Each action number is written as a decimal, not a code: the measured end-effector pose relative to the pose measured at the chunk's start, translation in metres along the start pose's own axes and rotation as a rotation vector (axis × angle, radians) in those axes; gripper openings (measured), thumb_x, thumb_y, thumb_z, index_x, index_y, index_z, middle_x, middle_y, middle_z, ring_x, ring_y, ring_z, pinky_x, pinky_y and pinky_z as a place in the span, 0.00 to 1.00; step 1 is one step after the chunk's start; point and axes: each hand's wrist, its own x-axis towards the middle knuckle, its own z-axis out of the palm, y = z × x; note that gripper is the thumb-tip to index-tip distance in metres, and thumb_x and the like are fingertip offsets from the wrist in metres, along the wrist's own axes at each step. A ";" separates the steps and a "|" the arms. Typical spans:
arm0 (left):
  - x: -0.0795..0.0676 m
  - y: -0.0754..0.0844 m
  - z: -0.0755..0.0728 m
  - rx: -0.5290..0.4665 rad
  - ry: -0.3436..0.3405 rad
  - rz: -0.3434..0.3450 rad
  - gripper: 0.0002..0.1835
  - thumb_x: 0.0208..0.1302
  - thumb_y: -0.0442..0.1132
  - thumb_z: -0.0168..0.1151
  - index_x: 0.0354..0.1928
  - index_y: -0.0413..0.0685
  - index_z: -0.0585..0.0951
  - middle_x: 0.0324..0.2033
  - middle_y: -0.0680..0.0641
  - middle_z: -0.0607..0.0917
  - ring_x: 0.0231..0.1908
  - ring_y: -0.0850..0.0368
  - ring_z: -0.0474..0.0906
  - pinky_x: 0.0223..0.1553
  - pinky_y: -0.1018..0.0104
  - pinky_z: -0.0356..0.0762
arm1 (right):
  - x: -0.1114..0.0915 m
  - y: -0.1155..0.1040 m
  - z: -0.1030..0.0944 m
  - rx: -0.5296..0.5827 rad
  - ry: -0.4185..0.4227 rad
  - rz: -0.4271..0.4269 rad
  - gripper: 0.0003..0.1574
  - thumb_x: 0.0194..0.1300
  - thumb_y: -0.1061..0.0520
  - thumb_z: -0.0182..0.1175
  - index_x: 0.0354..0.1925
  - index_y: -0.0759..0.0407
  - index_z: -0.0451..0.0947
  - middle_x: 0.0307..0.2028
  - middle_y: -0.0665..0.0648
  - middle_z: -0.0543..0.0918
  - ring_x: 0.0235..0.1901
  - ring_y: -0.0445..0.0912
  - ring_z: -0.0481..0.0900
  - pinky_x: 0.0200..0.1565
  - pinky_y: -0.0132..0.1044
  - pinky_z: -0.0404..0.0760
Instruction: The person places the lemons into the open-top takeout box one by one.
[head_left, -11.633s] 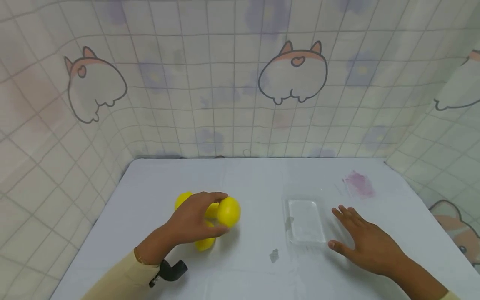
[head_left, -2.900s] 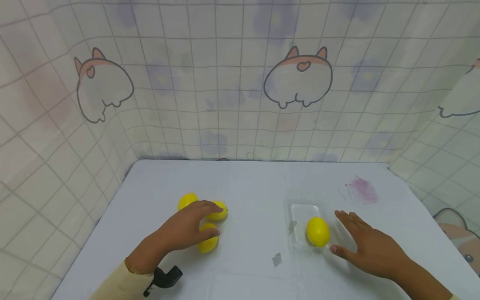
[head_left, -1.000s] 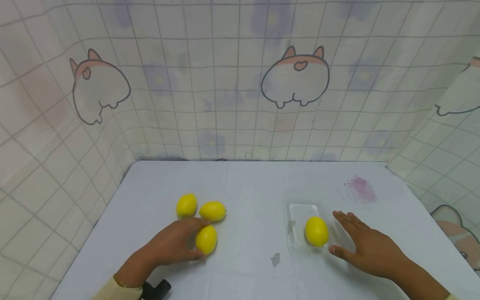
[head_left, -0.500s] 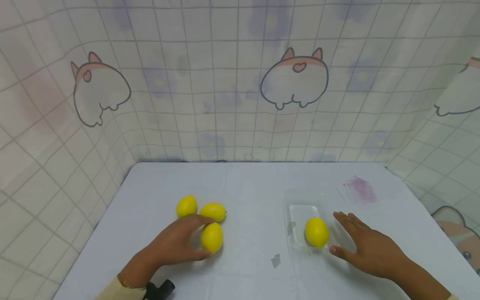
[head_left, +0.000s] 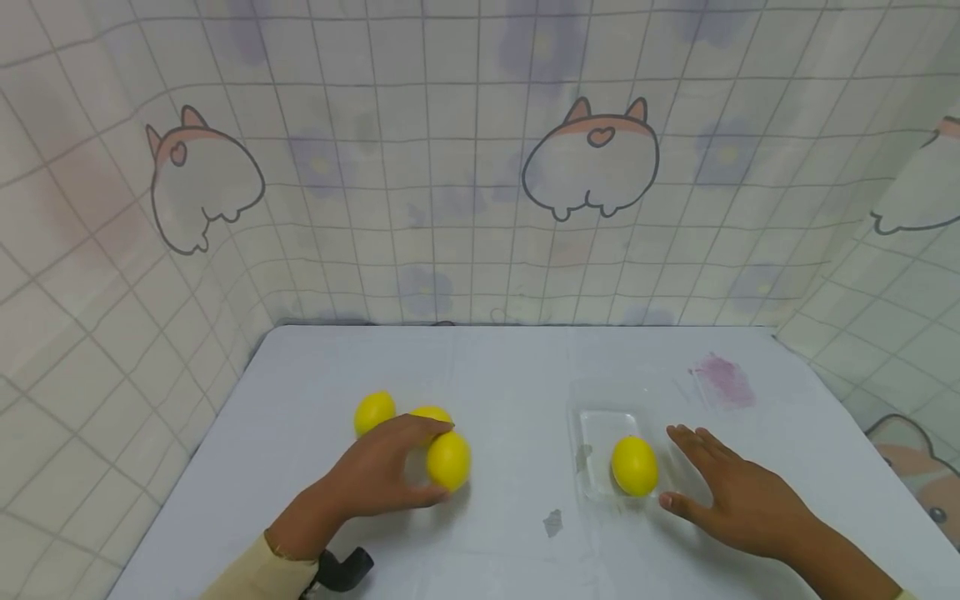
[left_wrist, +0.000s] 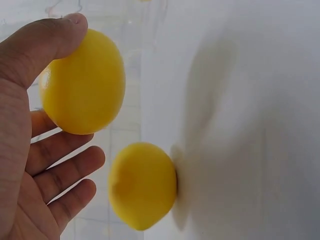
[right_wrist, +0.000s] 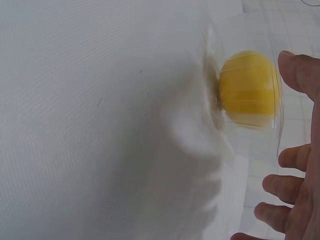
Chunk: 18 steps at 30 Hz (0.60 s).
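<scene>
My left hand [head_left: 386, 471] pinches a lemon [head_left: 448, 461] between thumb and fingers, raised off the table. The left wrist view shows this held lemon [left_wrist: 85, 82] apart from the surface, with another lemon [left_wrist: 142, 185] resting below. Behind the left hand lie two more lemons, one in plain sight [head_left: 374, 413] and a second lemon [head_left: 431, 412] partly covered by the fingers. A clear plastic tray [head_left: 592, 492] on the right holds one lemon [head_left: 634, 466]. Beside its right edge, my right hand [head_left: 738, 496] stays with fingers straight; the right wrist view shows the tray's lemon [right_wrist: 248, 90] through the wall.
The white table [head_left: 510, 367] is bordered by a tiled-pattern cloth [head_left: 472, 208] at the back and sides. A grey patch [head_left: 552, 522] lies before the tray, and a pink stain [head_left: 722, 379] marks the back right. A black wrist mount [head_left: 345, 570] sits under the left wrist.
The left hand has gripped the nearest lemon, lifted it and carried it to the right. Earlier, another lemon came to lie in the tray. The right hand has stayed in place.
</scene>
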 end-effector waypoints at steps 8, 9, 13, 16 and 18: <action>0.012 0.011 0.003 0.001 0.024 0.037 0.43 0.47 0.60 0.82 0.66 0.54 0.79 0.60 0.58 0.81 0.63 0.59 0.74 0.66 0.55 0.71 | 0.000 0.001 0.001 -0.003 -0.005 -0.002 0.59 0.64 0.21 0.57 0.79 0.53 0.58 0.72 0.71 0.65 0.63 0.68 0.74 0.37 0.62 0.83; 0.013 0.012 0.003 -0.002 0.029 0.048 0.43 0.47 0.60 0.82 0.66 0.53 0.79 0.60 0.58 0.81 0.62 0.59 0.74 0.66 0.55 0.72 | 0.000 0.002 0.001 -0.004 -0.005 -0.002 0.59 0.64 0.21 0.57 0.79 0.53 0.58 0.72 0.71 0.65 0.63 0.68 0.74 0.37 0.63 0.83; 0.018 0.016 0.004 -0.012 0.040 0.076 0.43 0.47 0.59 0.82 0.66 0.53 0.79 0.59 0.58 0.81 0.61 0.59 0.75 0.64 0.56 0.73 | -0.002 0.002 0.001 0.000 0.005 -0.004 0.58 0.65 0.23 0.58 0.79 0.53 0.58 0.72 0.70 0.65 0.64 0.68 0.73 0.36 0.62 0.83; 0.022 0.020 0.006 -0.011 0.041 0.073 0.43 0.47 0.60 0.81 0.66 0.55 0.79 0.59 0.59 0.81 0.61 0.59 0.75 0.64 0.54 0.73 | -0.002 0.002 0.001 -0.001 0.011 -0.006 0.57 0.65 0.23 0.59 0.78 0.53 0.59 0.72 0.70 0.65 0.64 0.68 0.73 0.36 0.62 0.84; 0.025 0.022 0.007 -0.004 0.043 0.067 0.42 0.48 0.61 0.81 0.66 0.56 0.79 0.60 0.59 0.82 0.61 0.58 0.75 0.64 0.53 0.73 | -0.002 0.002 0.001 0.000 0.013 -0.008 0.57 0.65 0.23 0.59 0.78 0.53 0.59 0.72 0.70 0.65 0.64 0.68 0.73 0.37 0.62 0.84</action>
